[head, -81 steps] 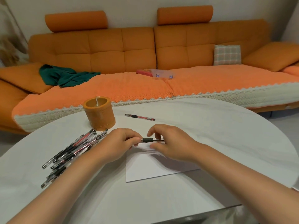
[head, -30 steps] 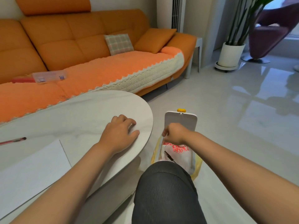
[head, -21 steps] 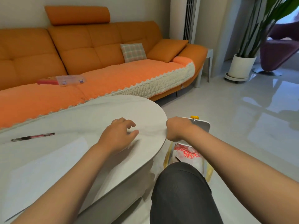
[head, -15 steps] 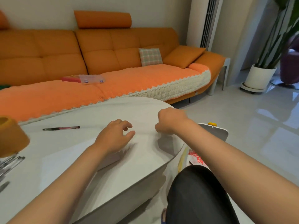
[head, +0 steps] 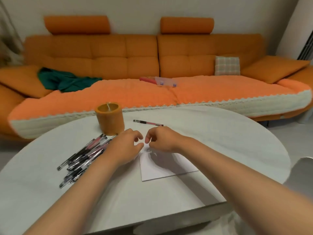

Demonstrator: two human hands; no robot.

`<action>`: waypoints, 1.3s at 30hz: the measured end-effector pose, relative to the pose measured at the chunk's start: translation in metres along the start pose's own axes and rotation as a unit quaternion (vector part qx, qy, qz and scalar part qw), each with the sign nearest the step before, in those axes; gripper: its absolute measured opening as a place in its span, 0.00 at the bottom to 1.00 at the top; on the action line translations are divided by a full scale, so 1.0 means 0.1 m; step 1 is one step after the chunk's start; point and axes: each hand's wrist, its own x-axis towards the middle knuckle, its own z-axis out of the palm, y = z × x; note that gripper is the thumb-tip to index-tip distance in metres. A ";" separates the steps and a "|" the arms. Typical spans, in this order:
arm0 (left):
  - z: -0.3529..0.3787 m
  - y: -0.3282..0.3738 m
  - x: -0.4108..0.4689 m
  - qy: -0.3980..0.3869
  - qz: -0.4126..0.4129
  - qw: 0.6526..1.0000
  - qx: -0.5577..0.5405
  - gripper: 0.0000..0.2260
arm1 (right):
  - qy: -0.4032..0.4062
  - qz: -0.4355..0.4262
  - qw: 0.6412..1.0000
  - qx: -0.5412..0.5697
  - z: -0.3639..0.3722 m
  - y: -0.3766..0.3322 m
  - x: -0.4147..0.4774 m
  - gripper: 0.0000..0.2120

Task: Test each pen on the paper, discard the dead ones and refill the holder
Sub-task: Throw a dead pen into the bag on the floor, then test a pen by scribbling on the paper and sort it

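Note:
A white sheet of paper (head: 166,166) lies on the white oval table (head: 220,143). Above its far edge my left hand (head: 126,149) and my right hand (head: 160,141) hover close together, fingers loosely curled, holding nothing. A pile of several black and red pens (head: 83,156) lies to the left of my left hand. The orange cylindrical holder (head: 110,120) stands behind the pile; I cannot see what is inside it. One pen with a red barrel (head: 147,123) lies alone beyond my right hand.
An orange sofa (head: 152,65) runs along the far side of the table, with a green cloth (head: 65,79), a clear plastic case (head: 165,80) and a plaid cushion (head: 227,65) on it. A white bin lid (head: 303,167) shows at the right edge.
My view has swung back left from the bin beside the table to the paper. My right hand came from the bin, empty, and now sits next to my left hand.

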 end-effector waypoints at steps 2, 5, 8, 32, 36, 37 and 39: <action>-0.12 -0.25 -0.12 0.016 -0.027 0.999 0.012 0.08 | -0.014 -0.030 0.999 0.007 0.14 -0.21 0.17 0.10; -0.28 -0.59 -0.30 0.013 -0.065 0.998 0.025 0.05 | -0.027 -0.077 0.997 0.000 0.35 -0.50 0.38 0.10; -0.39 -0.83 -0.46 -0.011 -0.093 0.996 -0.004 0.04 | -0.045 -0.113 0.992 -0.029 0.50 -0.68 0.52 0.10; -0.25 -0.48 -0.36 -0.078 -0.054 0.986 -0.135 0.05 | 0.107 -0.241 0.958 -0.114 0.40 -0.07 0.32 0.11; -0.23 -0.27 -0.18 -0.062 -0.048 0.981 -0.176 0.07 | 0.107 -0.273 0.940 -0.174 0.35 0.02 0.29 0.13; -0.22 -0.25 -0.14 -0.064 -0.053 0.980 -0.184 0.06 | 0.103 -0.268 0.943 -0.170 0.32 0.06 0.27 0.12; -0.21 -0.24 -0.10 -0.071 -0.066 0.976 -0.194 0.04 | 0.096 -0.258 0.949 -0.157 0.26 0.16 0.24 0.11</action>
